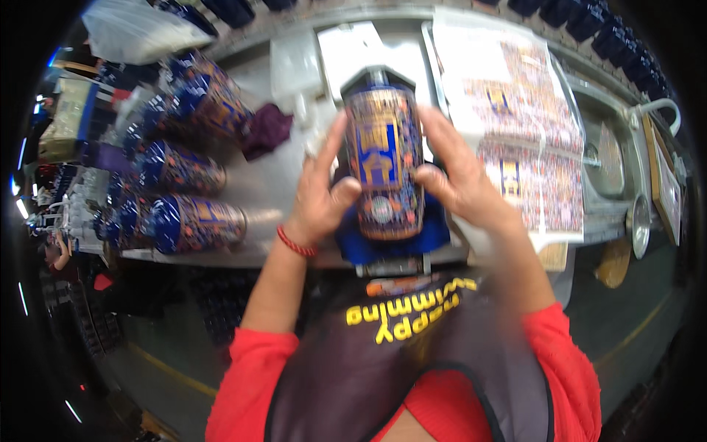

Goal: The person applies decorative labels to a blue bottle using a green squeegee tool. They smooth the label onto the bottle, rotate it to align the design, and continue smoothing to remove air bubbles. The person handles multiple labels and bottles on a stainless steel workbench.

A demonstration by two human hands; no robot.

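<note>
A dark-blue bottle (385,162) with a colourful patterned wrap and a gold-and-blue panel lies in front of me on a blue rest (436,239) at the bench's front edge. Along its left side is my left hand (322,188), fingers stretched out and the thumb tip at the bottle's edge. My right hand (464,173) flanks the other side with its fingers extended, its thumb against the wrap. Neither hand closes around the bottle. To the right lie stacks of patterned printed sheets (526,147).
Several similar blue bottles (199,223) lie at the left, near a crumpled purple cloth (266,131). A clear plastic bag (143,29) sits at the far left. At the right is a metal sink (607,144) with a pale curved tap (666,110). More dark bottles (626,44) line the back right.
</note>
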